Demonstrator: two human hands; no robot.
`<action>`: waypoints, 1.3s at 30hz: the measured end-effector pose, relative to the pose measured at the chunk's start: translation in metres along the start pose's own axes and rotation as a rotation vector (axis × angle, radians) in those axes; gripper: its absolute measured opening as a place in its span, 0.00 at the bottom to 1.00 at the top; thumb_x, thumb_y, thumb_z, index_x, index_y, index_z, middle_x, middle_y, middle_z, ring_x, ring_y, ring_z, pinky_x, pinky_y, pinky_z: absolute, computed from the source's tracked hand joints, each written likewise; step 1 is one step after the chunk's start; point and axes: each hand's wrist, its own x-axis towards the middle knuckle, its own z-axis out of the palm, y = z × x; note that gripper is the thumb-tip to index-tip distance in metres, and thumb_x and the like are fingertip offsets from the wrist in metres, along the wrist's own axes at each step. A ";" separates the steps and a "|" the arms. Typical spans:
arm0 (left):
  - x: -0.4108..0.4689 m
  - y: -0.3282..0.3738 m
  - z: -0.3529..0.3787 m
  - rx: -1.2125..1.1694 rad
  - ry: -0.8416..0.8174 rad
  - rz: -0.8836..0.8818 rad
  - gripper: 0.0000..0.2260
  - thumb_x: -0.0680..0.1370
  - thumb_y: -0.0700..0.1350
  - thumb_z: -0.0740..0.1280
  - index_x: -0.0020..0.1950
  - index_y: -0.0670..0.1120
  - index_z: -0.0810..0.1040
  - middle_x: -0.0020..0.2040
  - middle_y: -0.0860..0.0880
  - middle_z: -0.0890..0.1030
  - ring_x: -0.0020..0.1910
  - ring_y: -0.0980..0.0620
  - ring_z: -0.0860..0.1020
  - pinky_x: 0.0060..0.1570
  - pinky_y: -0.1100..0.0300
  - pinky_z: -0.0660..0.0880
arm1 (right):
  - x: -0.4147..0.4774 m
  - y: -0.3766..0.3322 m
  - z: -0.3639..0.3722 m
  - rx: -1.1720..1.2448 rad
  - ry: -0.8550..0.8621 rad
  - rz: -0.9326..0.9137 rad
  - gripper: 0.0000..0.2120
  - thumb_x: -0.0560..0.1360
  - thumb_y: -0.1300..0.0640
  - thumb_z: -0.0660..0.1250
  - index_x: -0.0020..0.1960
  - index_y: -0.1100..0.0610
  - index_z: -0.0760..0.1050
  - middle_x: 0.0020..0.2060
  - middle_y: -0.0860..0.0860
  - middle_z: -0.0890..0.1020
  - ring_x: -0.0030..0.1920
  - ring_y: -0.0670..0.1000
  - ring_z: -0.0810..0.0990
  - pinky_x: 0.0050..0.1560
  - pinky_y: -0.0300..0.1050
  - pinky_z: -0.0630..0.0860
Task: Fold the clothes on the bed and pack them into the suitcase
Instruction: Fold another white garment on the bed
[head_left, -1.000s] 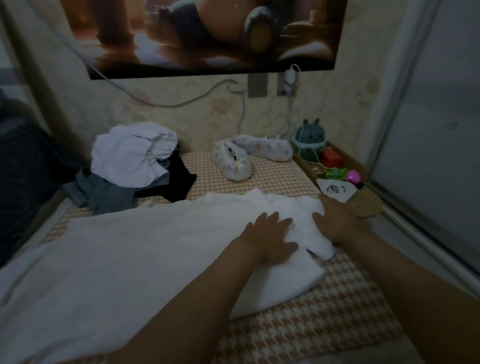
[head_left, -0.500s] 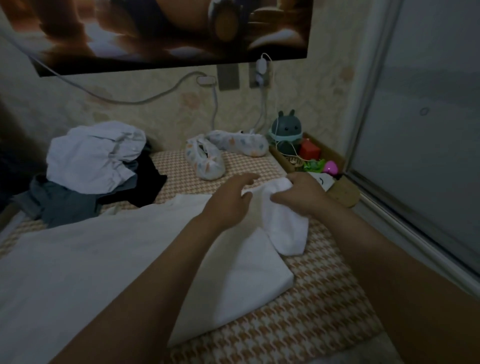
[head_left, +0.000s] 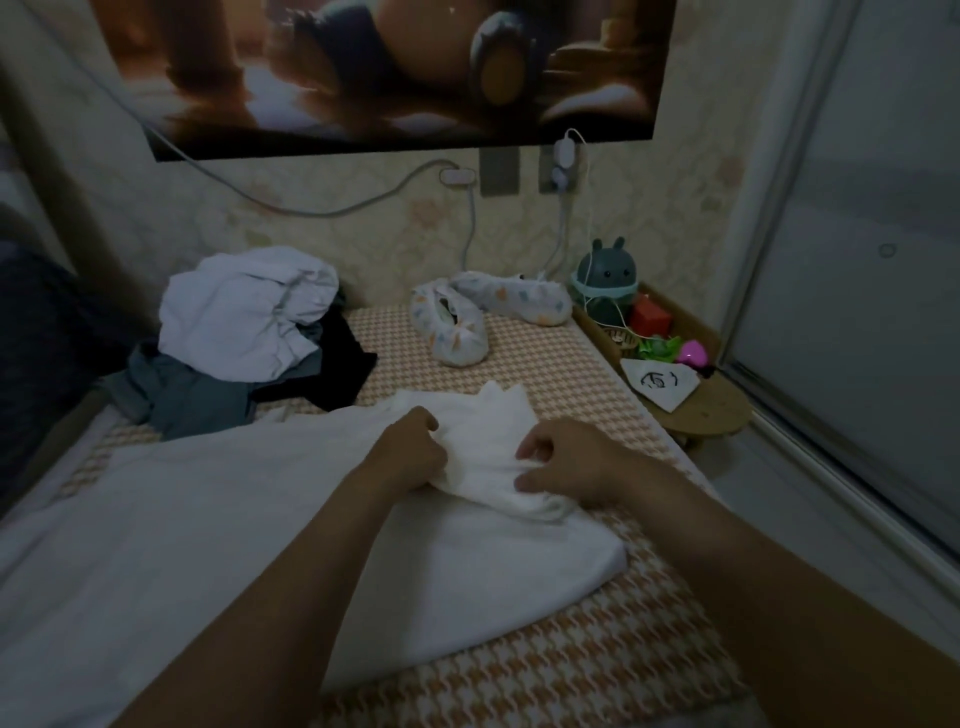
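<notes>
A large white garment (head_left: 218, 530) lies spread across the checked bed (head_left: 540, 364). Its sleeve end (head_left: 483, 447) is bunched up at the right side. My left hand (head_left: 410, 452) grips the bunched sleeve from the left, fingers curled into the cloth. My right hand (head_left: 566, 457) pinches the same sleeve from the right. At the back left lies a heap of clothes: a white piece (head_left: 244, 312) on top of grey (head_left: 182, 389) and black (head_left: 337, 358) ones. No suitcase is in view.
Two patterned slippers (head_left: 457, 327) lie near the wall. A low wooden shelf (head_left: 717, 410) to the right of the bed holds a round bunny lamp (head_left: 605, 280), small toys and a paper. Cables hang from wall sockets. A sliding door (head_left: 857, 260) stands at the right.
Both hands went from lying flat on the garment to gripping its sleeve, lifted it, and now hold it bunched lower over the garment's body.
</notes>
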 end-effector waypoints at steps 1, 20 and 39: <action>0.002 -0.001 -0.001 0.133 -0.003 0.022 0.19 0.76 0.39 0.63 0.67 0.45 0.68 0.54 0.43 0.76 0.48 0.46 0.76 0.39 0.58 0.72 | -0.001 -0.002 0.003 0.017 -0.029 -0.004 0.18 0.65 0.44 0.76 0.52 0.46 0.78 0.48 0.45 0.78 0.47 0.44 0.77 0.44 0.39 0.74; -0.027 -0.009 0.000 0.515 0.124 0.782 0.20 0.70 0.48 0.73 0.60 0.56 0.74 0.64 0.54 0.68 0.58 0.54 0.68 0.53 0.57 0.72 | -0.037 -0.022 -0.016 -0.270 0.004 -0.151 0.13 0.62 0.42 0.78 0.43 0.46 0.84 0.41 0.42 0.81 0.41 0.42 0.77 0.42 0.42 0.76; -0.039 -0.005 0.010 0.597 -0.126 0.530 0.06 0.76 0.47 0.63 0.47 0.48 0.78 0.52 0.51 0.79 0.51 0.52 0.75 0.51 0.59 0.72 | -0.067 -0.013 -0.025 -0.135 -0.331 -0.062 0.07 0.69 0.47 0.76 0.41 0.50 0.86 0.37 0.45 0.85 0.41 0.42 0.82 0.47 0.42 0.80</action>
